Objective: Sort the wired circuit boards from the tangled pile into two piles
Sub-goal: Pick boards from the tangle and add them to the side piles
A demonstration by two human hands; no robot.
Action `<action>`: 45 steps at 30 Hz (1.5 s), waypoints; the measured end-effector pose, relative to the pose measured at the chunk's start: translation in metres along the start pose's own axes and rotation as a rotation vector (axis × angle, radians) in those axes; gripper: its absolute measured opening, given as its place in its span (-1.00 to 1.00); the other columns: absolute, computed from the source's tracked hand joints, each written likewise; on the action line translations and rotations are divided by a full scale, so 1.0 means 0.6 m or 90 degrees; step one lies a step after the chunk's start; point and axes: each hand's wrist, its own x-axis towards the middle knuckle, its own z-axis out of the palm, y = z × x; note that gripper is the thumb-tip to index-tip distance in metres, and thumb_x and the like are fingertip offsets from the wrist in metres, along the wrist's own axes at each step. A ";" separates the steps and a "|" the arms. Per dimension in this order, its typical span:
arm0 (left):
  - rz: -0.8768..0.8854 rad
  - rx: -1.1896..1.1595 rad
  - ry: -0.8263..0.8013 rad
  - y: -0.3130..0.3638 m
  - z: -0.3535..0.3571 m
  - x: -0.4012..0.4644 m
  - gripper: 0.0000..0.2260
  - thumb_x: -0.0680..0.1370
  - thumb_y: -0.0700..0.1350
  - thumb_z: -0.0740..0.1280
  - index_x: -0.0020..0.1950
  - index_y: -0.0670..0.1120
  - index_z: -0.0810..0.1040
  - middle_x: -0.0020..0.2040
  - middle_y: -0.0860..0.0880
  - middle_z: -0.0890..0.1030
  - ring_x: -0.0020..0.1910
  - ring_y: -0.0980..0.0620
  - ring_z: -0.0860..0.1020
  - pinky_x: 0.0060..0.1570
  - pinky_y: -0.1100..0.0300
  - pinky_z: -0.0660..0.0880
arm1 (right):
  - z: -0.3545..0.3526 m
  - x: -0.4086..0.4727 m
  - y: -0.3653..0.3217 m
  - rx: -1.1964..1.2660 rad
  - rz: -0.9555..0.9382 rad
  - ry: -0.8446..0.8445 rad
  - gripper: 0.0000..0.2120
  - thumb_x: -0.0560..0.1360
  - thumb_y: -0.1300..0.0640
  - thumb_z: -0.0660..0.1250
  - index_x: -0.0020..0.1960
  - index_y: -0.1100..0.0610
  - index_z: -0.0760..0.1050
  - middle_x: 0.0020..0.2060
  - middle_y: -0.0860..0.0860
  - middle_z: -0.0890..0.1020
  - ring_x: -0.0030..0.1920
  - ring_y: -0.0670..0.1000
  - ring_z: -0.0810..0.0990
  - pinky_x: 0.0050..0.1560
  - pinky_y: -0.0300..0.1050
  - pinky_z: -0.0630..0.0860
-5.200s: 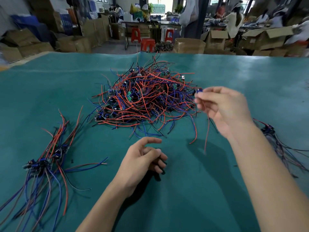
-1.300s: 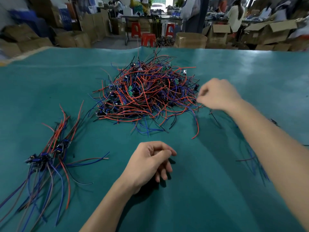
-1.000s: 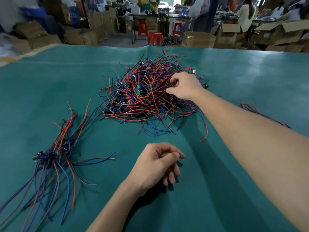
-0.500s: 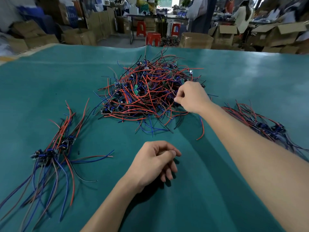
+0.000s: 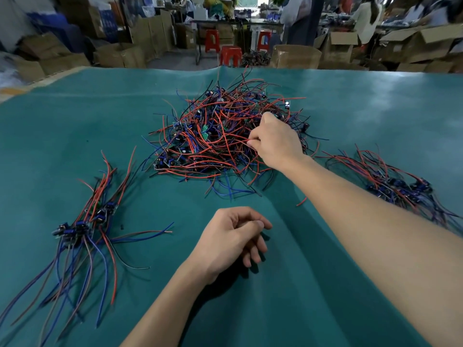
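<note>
Right hand (image 5: 274,141) is pinching a red wire (image 5: 233,139) in the tangled pile (image 5: 220,136) at counter (image 5: 75,121) centre. Left hand (image 5: 231,240) is resting loosely curled, its grip holding nothing.

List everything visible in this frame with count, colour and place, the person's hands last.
Tangled pile of wired circuit boards: one, red, blue and black wires, table centre.
Sorted pile on the left: one, boards bunched together, red and blue wires fanned out, near-left of the table.
Sorted pile on the right: one, red and blue wires, right of the tangle, partly behind the right forearm.
Teal table cover: one, under everything.
Red plastic stools: three, floor beyond the table.
Cardboard boxes: many, brown, background.
Left hand: loosely curled, holds nothing, rests on the cover.
Right hand: pinches a red wire in the tangle.
</note>
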 end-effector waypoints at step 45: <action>0.141 0.248 0.496 -0.019 -0.005 0.005 -0.69 0.45 0.22 0.44 -0.17 0.06 0.41 -0.26 0.06 0.58 -0.34 0.10 0.53 -0.26 0.25 0.48 | -0.062 -0.223 0.007 1.056 0.384 -0.128 -0.79 0.36 0.24 0.49 -0.02 0.24 0.63 -0.13 0.14 0.71 -0.32 -0.05 0.58 -0.33 -0.29 0.51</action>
